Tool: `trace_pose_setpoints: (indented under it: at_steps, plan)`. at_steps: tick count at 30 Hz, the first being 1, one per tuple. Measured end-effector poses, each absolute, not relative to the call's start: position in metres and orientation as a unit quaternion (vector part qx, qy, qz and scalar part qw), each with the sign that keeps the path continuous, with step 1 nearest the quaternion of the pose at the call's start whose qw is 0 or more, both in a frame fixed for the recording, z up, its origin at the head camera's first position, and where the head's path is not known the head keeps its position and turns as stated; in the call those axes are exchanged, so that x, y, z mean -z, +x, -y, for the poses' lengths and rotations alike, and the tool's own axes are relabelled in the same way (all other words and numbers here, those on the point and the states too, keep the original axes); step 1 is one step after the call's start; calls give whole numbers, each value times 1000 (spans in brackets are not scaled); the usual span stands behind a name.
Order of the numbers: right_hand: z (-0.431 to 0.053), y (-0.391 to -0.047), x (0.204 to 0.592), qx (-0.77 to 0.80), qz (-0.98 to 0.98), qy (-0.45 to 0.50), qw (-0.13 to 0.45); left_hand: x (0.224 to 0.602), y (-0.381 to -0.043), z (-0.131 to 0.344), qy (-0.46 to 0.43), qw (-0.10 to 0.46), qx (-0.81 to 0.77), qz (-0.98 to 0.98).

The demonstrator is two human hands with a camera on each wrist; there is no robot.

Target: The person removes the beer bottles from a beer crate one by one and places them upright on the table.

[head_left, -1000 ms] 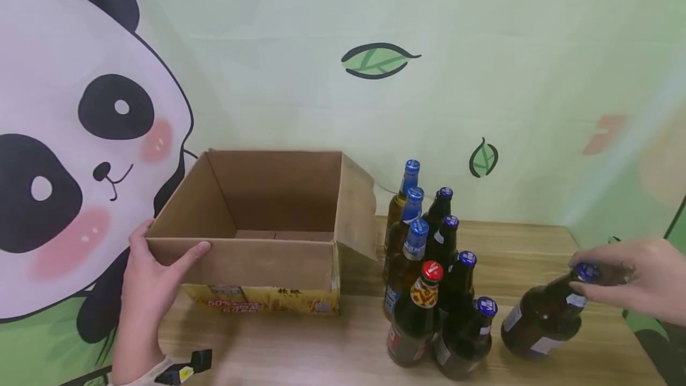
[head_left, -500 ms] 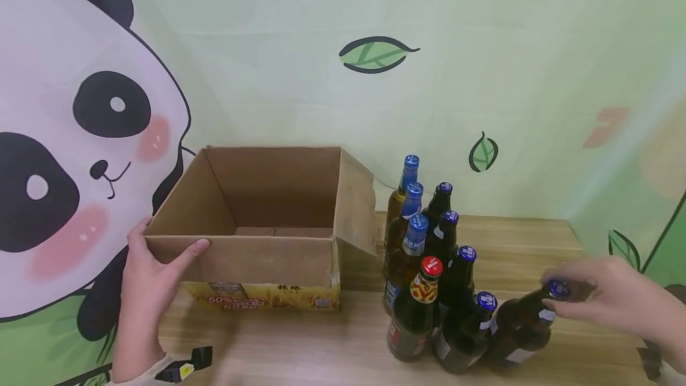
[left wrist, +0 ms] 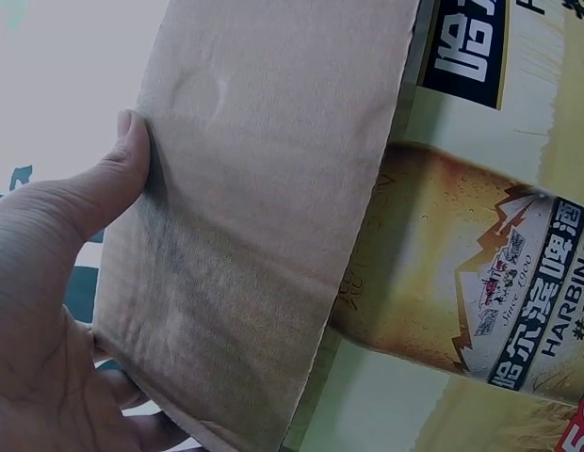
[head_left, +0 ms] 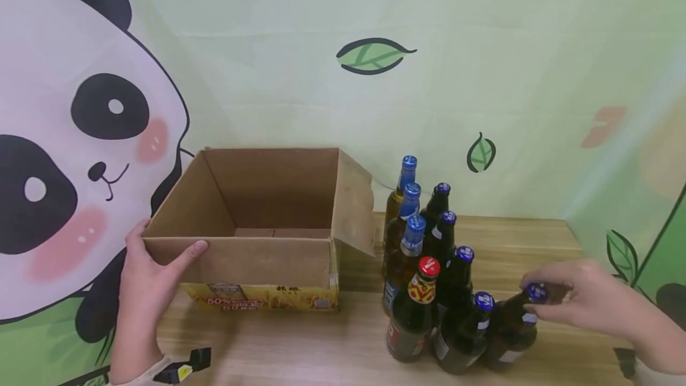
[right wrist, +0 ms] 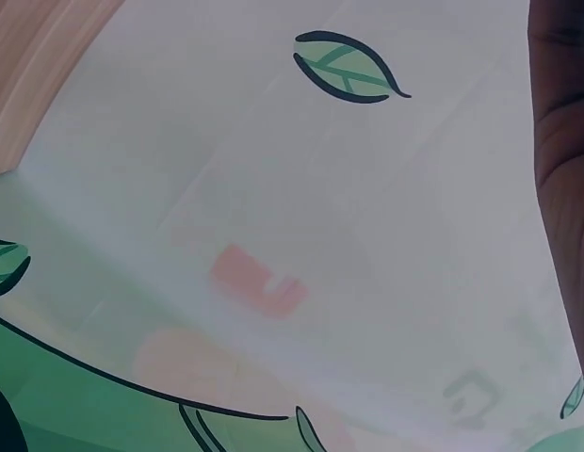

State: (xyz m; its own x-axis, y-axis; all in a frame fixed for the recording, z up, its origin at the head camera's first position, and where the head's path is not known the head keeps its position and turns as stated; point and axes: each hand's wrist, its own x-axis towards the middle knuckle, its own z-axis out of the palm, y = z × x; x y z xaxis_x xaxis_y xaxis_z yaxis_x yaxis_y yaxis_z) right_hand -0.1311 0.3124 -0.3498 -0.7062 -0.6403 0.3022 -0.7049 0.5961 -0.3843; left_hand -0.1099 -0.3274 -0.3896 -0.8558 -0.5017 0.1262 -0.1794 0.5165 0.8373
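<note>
My left hand grips the near left corner of an open-topped cardboard box, its thumb along the rim of the folded-down front flap. In the left wrist view that thumb lies on the flap's edge, beside printed beer artwork on the box. Over on the right, my right hand pinches a dark beer bottle just under its blue cap. That bottle leans slightly, close beside another dark blue-capped bottle. Only the edge of a hand shows in the right wrist view.
Left of the dark bottles, a red-capped bottle fronts a row of blue-necked bottles. More dark bottles stand beside them. The box's right flap juts toward the group. A wooden table supports everything, with a printed cloth behind.
My right hand has slid leftward with the dark bottle, bringing it from apart on the right to beside the group. My left hand keeps its grip on the box.
</note>
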Motion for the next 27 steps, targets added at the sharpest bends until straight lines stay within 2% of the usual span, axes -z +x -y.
trace_pose_setpoints:
  at_steps: [17, 22, 27]
  plan:
    - [-307, -130, 353, -279, 883, 377, 22, 393, -108, 333, 185, 175, 443, 860]
    - [-306, -130, 352, -275, 883, 380, 24, 393, -108, 332, 180, 176, 448, 858]
    - [-302, -138, 345, -252, 887, 383, 62, 394, -108, 330, 190, 198, 428, 861]
